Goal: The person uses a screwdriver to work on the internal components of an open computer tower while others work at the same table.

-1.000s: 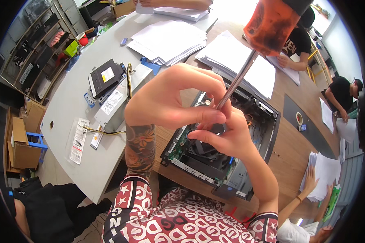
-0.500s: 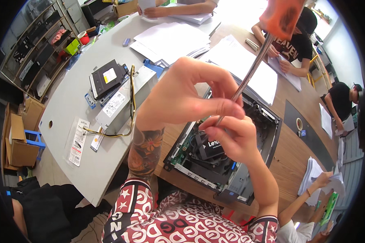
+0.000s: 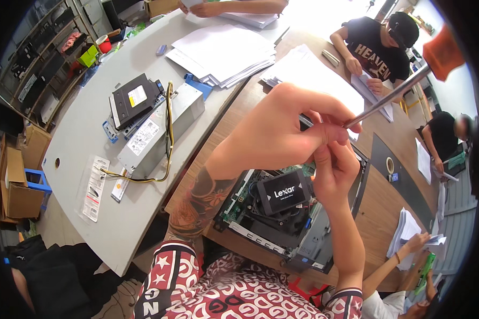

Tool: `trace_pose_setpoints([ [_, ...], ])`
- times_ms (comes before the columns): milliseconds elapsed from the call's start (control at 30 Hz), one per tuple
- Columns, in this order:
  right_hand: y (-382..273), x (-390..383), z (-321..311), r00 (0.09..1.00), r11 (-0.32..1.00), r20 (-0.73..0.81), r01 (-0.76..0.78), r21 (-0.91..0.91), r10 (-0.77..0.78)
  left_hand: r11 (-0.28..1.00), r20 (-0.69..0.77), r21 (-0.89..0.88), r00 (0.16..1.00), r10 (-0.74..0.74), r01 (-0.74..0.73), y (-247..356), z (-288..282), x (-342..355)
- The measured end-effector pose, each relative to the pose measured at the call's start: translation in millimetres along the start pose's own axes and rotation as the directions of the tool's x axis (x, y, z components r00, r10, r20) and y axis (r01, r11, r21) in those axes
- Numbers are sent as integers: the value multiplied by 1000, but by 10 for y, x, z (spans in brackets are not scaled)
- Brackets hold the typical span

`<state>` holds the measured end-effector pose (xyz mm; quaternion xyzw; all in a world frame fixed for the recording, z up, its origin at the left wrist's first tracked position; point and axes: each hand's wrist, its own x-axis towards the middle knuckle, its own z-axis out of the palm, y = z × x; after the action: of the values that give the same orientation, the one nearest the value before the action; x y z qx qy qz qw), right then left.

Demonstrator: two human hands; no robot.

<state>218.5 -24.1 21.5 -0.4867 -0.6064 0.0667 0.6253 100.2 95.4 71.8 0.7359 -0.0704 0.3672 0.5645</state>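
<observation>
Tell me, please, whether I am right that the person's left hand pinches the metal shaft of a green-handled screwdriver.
Not quite: the head view shows that the screwdriver has an orange handle, not a green one. The left hand does pinch its metal shaft.

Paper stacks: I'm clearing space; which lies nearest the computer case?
The white stack just beyond the case, partly behind the left hand; others lie farther off.

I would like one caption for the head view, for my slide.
Left hand grips a screwdriver by its shaft, beside the right hand, over an open computer case with a black drive inside.
</observation>
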Motion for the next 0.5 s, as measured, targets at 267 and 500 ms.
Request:
trace_pose_setpoints([
  [267,64,-14,-4,998,999,60,-13,-35,15,999,30,-13,999,-33,34,-31,-81,-8],
  [500,72,3,47,994,999,111,-28,19,25,992,80,57,990,-118,114,23,-155,-20],
])
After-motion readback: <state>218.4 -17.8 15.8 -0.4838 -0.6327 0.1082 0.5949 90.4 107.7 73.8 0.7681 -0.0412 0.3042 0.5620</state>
